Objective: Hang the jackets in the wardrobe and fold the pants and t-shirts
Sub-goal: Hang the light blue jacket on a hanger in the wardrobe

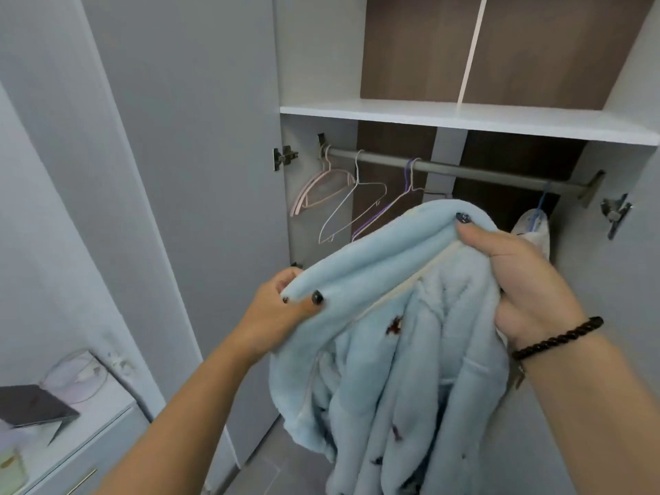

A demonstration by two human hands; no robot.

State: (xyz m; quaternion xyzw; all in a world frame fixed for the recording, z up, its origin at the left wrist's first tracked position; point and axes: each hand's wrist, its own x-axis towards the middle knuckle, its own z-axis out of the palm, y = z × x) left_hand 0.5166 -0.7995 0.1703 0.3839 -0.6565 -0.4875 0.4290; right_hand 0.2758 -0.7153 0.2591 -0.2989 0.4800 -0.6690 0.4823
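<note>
The biggest thing I had to worry about was the wardrobe (464,117) itself, open just beyond both grips, its rail (446,167) running above and behind the held cloth. The fleece jacket (393,334), pale blue and bulky, hung between my two hands and sagged well below them, and I judged that weight the main risk: with no hanger inside it yet, either pinch slipping would drop the whole thing to the floor. My right hand (525,280) clutched a thick fold at the jacket's upper edge, fingers curled over the top; my left hand (282,309) pinched the edge lower and to the side. Past the grips hung a white wire hanger (351,205), a purple hanger (393,205) and a pink hanger (321,191), all empty. Freeing a hand to fetch one would leave the load on a single grip, and the loose fleece could snag a hook.
</note>
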